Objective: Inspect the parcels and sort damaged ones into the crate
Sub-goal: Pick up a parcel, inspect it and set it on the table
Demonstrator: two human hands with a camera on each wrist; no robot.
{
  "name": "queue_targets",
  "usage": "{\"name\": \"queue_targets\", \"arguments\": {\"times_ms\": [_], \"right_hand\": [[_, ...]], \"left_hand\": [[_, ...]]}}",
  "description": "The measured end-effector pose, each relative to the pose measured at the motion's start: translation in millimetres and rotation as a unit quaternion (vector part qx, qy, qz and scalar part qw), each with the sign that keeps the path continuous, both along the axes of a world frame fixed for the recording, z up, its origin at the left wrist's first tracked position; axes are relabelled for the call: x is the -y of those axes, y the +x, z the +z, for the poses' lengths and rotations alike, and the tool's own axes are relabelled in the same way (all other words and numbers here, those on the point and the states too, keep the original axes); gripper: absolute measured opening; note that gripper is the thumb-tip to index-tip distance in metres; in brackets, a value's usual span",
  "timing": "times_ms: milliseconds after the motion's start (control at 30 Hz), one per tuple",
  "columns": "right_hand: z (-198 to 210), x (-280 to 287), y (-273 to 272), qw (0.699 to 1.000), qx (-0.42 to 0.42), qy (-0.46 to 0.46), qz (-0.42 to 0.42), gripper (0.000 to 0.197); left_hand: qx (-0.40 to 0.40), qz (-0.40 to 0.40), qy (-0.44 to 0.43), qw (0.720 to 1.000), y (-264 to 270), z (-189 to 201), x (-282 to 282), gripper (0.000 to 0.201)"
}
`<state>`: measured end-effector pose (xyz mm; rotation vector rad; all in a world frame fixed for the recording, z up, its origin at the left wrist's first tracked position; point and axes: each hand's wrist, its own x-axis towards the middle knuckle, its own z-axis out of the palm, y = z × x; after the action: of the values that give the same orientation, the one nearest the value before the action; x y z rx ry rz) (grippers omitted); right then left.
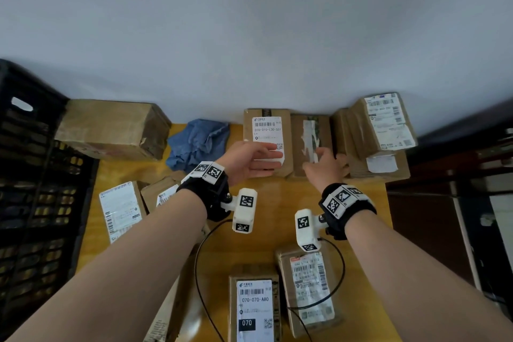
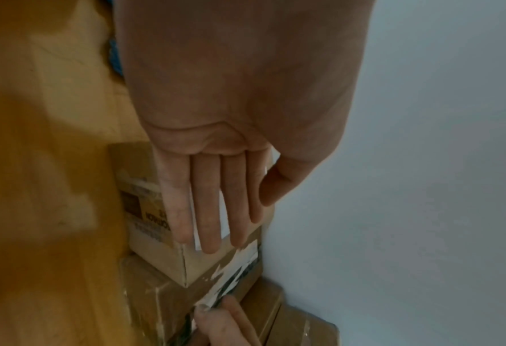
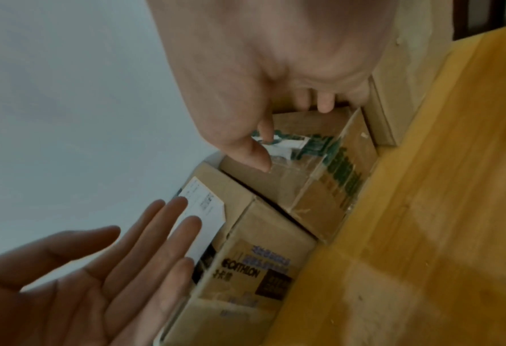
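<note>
Two brown parcels stand side by side against the wall on the yellow table (image 1: 277, 216). My left hand (image 1: 266, 159) (image 2: 216, 210) (image 3: 145, 245) lies with straight fingers over the white-labelled parcel (image 1: 266, 125) (image 2: 163, 255) (image 3: 260, 236). My right hand (image 1: 323, 165) (image 3: 287, 131) is on the torn-tape parcel (image 1: 309, 130) (image 2: 157, 299) (image 3: 314, 187) beside it: the thumb presses its top and the fingers curl over its right edge. A black slatted crate (image 1: 30, 169) stands at the table's left end.
A large box (image 1: 111, 128) and a blue cloth (image 1: 200, 144) lie at the back left. Stacked parcels (image 1: 380, 130) sit at the back right. Labelled parcels lie at the front (image 1: 255, 305) (image 1: 311, 286) and left (image 1: 119, 208). A dark cabinet (image 1: 444, 216) borders the right.
</note>
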<state>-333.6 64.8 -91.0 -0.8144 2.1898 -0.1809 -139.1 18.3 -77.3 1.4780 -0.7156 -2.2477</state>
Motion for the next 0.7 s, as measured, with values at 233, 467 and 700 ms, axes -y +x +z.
{"name": "queue_targets", "arguments": {"times_ms": [233,467,700], "right_hand": [[1,-2,-10,0.992,0.094,-0.017,-0.087,0.071],[-3,3,6,0.963,0.220,-0.107,-0.111,0.043],[2,5,7,0.917,0.348,-0.083,-0.175,0.014]], "left_hand": [[0.021,-0.019,-0.003,1.000,-5,-4,2,0.031],[0.080,-0.097,-0.033,0.992,-15,4,3,0.039],[0.113,-0.090,-0.020,0.989,-22,3,5,0.055]]}}
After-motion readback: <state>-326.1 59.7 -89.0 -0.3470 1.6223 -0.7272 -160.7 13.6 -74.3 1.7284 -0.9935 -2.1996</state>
